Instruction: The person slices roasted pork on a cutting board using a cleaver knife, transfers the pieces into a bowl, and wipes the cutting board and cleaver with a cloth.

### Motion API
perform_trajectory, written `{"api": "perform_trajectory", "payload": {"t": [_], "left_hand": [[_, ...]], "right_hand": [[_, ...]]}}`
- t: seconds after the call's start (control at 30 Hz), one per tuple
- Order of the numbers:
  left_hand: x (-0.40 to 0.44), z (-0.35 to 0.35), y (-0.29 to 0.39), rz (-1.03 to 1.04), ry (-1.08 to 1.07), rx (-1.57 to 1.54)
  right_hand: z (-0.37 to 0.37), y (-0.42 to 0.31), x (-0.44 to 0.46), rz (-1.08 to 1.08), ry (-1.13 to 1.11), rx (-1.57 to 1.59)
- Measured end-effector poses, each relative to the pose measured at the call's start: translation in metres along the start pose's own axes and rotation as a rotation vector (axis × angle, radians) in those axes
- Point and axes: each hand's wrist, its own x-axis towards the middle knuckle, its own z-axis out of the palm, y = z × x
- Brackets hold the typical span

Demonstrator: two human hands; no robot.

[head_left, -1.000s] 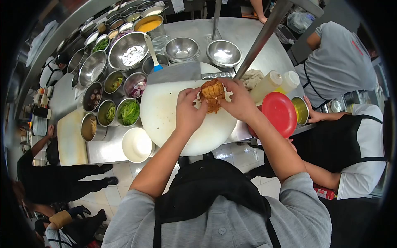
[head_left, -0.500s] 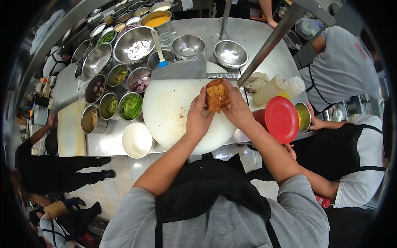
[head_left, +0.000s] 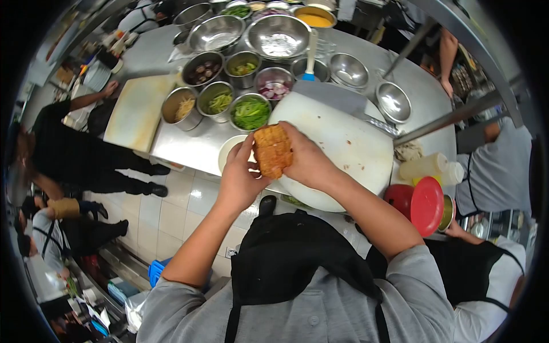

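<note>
A block of golden-brown fried meat (head_left: 273, 150) with cut lines across its top is held up between my two hands. My left hand (head_left: 239, 178) grips its left side and my right hand (head_left: 309, 159) closes around its right side. Partly hidden behind the meat and my left hand is a white bowl (head_left: 225, 153). To the right lies the white cutting board (head_left: 337, 146) with brown crumbs on it. A cleaver (head_left: 331, 98) rests along the board's far edge.
Metal tubs of sliced greens (head_left: 250, 114), chopped onion (head_left: 273, 90) and pale strips (head_left: 182, 110) stand beyond my hands. A second cutting board (head_left: 137, 111) is at left. Squeeze bottles (head_left: 423, 167) and a red plate (head_left: 426, 207) are at right, near a co-worker (head_left: 486, 274).
Both hands have carried the fried meat left, from above the cutting board to beside and partly over the white bowl. My view has turned as well.
</note>
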Motion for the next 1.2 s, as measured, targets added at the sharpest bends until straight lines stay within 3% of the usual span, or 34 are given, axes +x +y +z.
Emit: {"api": "perform_trajectory", "payload": {"t": [0.07, 0.17, 0.23, 0.37, 0.43, 0.57, 0.67, 0.73, 0.77, 0.8, 0.87, 0.97, 1.03, 1.1, 1.2], "left_hand": [[0.0, -0.017, -0.02, -0.041, 0.031, 0.001], [0.014, -0.036, -0.064, -0.137, -0.101, -0.114], [0.026, -0.037, -0.094, -0.179, -0.106, -0.006], [0.035, -0.043, -0.101, -0.179, -0.184, -0.035], [0.043, -0.045, -0.097, -0.128, -0.276, 0.147], [0.064, -0.043, -0.091, -0.226, -0.32, 0.309], [0.082, -0.034, -0.086, -0.246, -0.498, 0.489], [0.097, -0.024, -0.098, -0.142, -0.652, 0.735], [0.097, -0.019, -0.107, -0.139, -0.66, 0.745], [0.095, -0.016, -0.116, 0.012, -0.565, 0.639], [0.103, -0.015, -0.13, 0.044, -0.559, 0.676], [0.116, -0.007, -0.151, 0.068, -0.625, 0.815], [0.129, 0.004, -0.184, 0.134, -0.629, 0.902], [0.127, 0.002, -0.175, 0.199, -0.614, 0.957], [0.108, -0.015, -0.12, 0.091, -0.562, 0.938]], "right_hand": [[0.017, -0.004, 0.019, -0.011, -0.073, 0.0], [0.042, -0.005, 0.053, -0.163, -0.151, -0.067], [0.045, -0.016, 0.071, 0.034, -0.396, -0.187], [0.063, -0.021, 0.081, 0.102, -0.423, -0.324], [0.075, -0.02, 0.09, 0.13, -0.516, -0.55], [0.1, -0.011, 0.104, -0.011, -0.506, -0.651], [0.108, -0.009, 0.101, -0.012, -0.469, -0.654], [0.118, -0.002, 0.103, -0.052, -0.368, -0.64], [0.115, -0.002, 0.097, -0.046, -0.362, -0.631], [0.11, -0.006, 0.087, -0.071, -0.269, -0.619], [0.101, -0.02, 0.074, -0.116, -0.175, -0.601], [0.089, -0.022, 0.058, -0.004, -0.068, -0.467], [0.087, -0.006, 0.057, -0.242, -0.067, -0.36], [0.088, -0.009, 0.057, -0.217, -0.044, -0.384], [0.09, -0.003, 0.067, -0.151, -0.052, -0.404]]}}
